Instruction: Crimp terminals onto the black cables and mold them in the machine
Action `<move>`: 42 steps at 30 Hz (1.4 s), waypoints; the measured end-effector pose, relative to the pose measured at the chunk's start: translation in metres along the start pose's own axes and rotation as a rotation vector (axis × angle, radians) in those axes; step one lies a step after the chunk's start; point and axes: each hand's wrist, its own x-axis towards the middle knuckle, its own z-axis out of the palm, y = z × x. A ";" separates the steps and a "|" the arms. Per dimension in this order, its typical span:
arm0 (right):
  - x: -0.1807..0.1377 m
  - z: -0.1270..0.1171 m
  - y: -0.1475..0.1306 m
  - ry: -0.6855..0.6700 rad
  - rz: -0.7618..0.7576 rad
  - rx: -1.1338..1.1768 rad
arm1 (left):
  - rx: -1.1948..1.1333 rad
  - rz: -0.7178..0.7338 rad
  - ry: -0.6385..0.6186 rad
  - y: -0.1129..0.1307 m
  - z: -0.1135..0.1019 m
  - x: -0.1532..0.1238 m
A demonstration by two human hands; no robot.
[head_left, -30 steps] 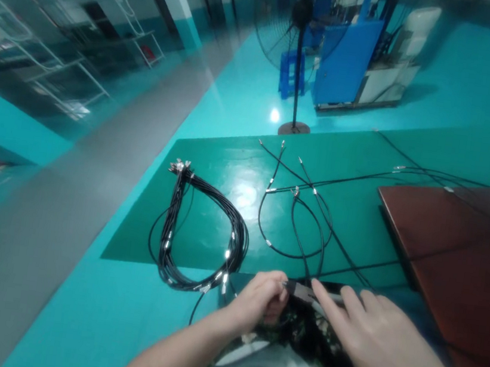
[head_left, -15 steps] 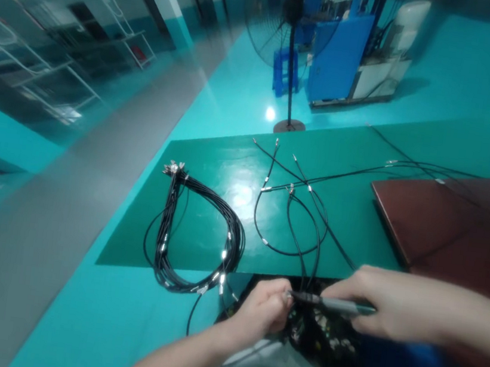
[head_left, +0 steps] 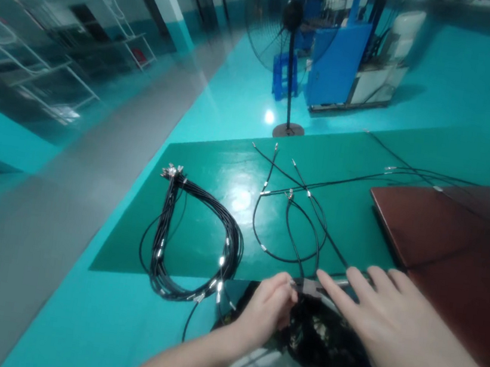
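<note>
My left hand (head_left: 273,300) is closed in a pinch at the table's near edge, on the end of a black cable (head_left: 300,262) that runs down from the table. A small shiny tip shows at its fingertips. The jaws of the pliers (head_left: 310,287) meet that tip. My right hand (head_left: 380,303) is wrapped over the pliers from above, its index finger lying along the tool's head; the palm side is hidden. Looped black cables (head_left: 286,254) with metal ends lie just beyond both hands. Left of them rests a thick coiled bundle of black cables (head_left: 219,205).
The green table mat (head_left: 212,155) runs off to the right, where a brown board (head_left: 450,234) lies with cables across it. Past the table stand a black pedestal fan (head_left: 291,63), a blue stool (head_left: 280,77) and a blue machine (head_left: 337,63).
My right hand has rolled over the pliers, its back now facing up and its fingers reaching further forward. The pliers' head has turned flatter. My left hand stays nearly in place.
</note>
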 end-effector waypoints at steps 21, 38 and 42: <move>0.022 -0.001 0.014 -0.492 0.139 0.412 | 0.433 0.212 0.196 0.002 -0.004 0.025; 0.027 0.023 0.024 -0.890 0.244 1.839 | 1.204 0.805 0.300 0.023 -0.028 0.024; 0.010 0.019 0.007 -0.270 0.263 0.818 | 0.906 0.462 0.203 0.035 -0.020 0.016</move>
